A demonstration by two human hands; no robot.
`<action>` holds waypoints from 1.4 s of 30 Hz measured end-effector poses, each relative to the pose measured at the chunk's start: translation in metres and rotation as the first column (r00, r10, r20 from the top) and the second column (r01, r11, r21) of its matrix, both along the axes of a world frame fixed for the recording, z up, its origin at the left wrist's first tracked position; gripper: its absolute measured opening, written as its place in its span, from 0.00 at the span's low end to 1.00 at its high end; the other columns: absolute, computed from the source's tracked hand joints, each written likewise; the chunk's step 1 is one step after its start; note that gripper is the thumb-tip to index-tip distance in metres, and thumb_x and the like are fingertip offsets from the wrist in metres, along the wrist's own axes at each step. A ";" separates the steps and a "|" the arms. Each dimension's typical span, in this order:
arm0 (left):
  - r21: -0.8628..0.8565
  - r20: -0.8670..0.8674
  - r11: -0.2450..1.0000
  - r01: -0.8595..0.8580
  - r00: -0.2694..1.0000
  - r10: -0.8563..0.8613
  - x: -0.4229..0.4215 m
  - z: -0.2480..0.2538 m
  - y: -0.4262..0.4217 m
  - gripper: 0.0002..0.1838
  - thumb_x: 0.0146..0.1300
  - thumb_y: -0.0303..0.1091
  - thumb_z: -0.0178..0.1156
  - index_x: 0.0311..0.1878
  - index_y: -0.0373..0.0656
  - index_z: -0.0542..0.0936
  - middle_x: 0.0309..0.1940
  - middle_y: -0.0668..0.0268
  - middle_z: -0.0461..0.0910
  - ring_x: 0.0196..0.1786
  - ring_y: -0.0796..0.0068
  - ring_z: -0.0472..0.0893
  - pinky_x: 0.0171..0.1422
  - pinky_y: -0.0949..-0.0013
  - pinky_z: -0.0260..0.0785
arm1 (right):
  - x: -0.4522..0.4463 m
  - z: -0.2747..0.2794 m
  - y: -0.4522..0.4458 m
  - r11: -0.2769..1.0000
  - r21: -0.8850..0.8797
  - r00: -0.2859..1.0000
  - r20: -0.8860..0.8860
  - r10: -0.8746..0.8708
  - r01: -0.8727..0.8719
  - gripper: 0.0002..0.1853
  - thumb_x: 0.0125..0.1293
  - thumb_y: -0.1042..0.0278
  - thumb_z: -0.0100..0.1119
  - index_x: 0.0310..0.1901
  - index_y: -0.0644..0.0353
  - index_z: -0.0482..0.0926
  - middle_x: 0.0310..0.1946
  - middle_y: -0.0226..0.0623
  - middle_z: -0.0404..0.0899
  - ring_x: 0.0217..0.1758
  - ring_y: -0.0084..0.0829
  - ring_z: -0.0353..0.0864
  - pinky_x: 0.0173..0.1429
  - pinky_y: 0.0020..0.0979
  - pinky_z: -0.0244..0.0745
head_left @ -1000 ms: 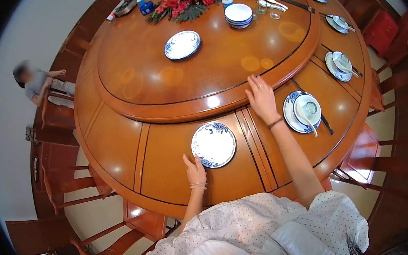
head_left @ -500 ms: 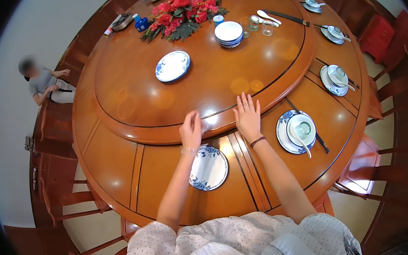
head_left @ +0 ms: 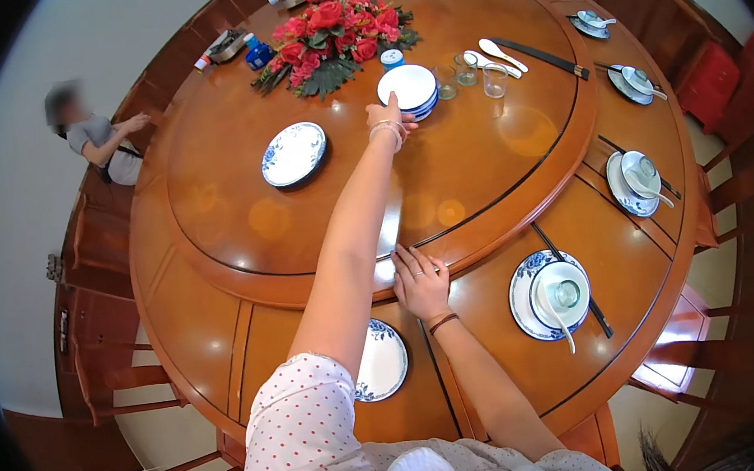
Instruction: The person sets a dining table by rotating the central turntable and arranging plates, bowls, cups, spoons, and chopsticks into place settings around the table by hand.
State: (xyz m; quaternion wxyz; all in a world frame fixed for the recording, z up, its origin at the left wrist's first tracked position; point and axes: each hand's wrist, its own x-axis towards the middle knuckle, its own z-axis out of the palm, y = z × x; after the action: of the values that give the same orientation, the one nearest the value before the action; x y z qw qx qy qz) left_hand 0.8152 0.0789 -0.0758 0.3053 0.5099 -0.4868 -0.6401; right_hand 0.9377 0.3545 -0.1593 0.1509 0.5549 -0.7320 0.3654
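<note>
My left hand (head_left: 393, 119) is stretched far across the turntable (head_left: 304, 229), at a stack of white bowls with blue outsides (head_left: 408, 85). Its thumb lies over the top rim, the fingers closed against the near side; how many bowls it grips is hidden. Lying flat on the turntable's front edge, my right hand (head_left: 421, 284) has its fingers extended and holds nothing. Beneath my left arm, a blue-patterned plate (head_left: 382, 362) sits on the table, partly covered. Left of the bowls is a stack of similar plates (head_left: 295, 154).
Glasses (head_left: 496, 80), white spoons (head_left: 503, 55) and black chopsticks (head_left: 543, 56) lie right of the bowls. Red flowers (head_left: 330, 27) stand behind. A place setting with a bowl (head_left: 560, 293) is to my right, several more beyond. Another person (head_left: 100, 139) is at the far left.
My left hand has reached forward from the turntable's edge to the bowls and taken hold there. My right hand has come down onto the edge, further left. The view has shifted slightly.
</note>
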 end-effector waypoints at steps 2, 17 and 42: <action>0.000 0.041 1.000 0.018 0.999 -0.018 -0.002 -0.009 -0.007 0.23 0.64 0.46 0.49 0.49 0.38 0.57 0.21 0.55 0.79 0.14 0.67 0.77 0.08 0.71 0.61 | 0.006 0.002 -0.001 1.000 0.014 1.000 0.025 0.000 0.000 0.18 0.54 0.64 0.53 0.48 0.51 0.76 0.53 0.25 0.72 0.55 0.23 0.70 0.58 0.33 0.54; 0.000 0.111 0.999 -0.049 0.993 0.048 0.013 0.010 -0.012 0.15 0.59 0.20 0.36 0.48 0.29 0.67 0.24 0.49 0.79 0.15 0.69 0.77 0.08 0.74 0.59 | 0.050 0.015 -0.012 0.987 0.163 0.997 0.078 -0.001 -0.012 0.20 0.61 0.59 0.49 0.54 0.56 0.71 0.56 0.29 0.69 0.57 0.25 0.66 0.61 0.37 0.52; -0.170 -0.033 0.980 -0.105 0.994 0.101 0.365 0.002 0.316 0.28 0.66 0.28 0.43 0.67 0.41 0.48 0.25 0.58 0.76 0.14 0.78 0.73 0.11 0.79 0.63 | 0.065 0.068 0.077 0.753 -0.138 0.151 0.941 0.302 -0.644 0.26 0.68 0.67 0.44 0.66 0.57 0.52 0.23 0.31 0.72 0.23 0.19 0.68 0.31 0.21 0.67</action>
State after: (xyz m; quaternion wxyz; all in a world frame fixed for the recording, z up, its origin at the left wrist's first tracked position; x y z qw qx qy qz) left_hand 1.1804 0.3953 -0.0742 0.3869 0.4984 -0.5093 -0.5853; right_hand 1.0029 0.4311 -0.0909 -0.5035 0.4602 -0.5088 0.5252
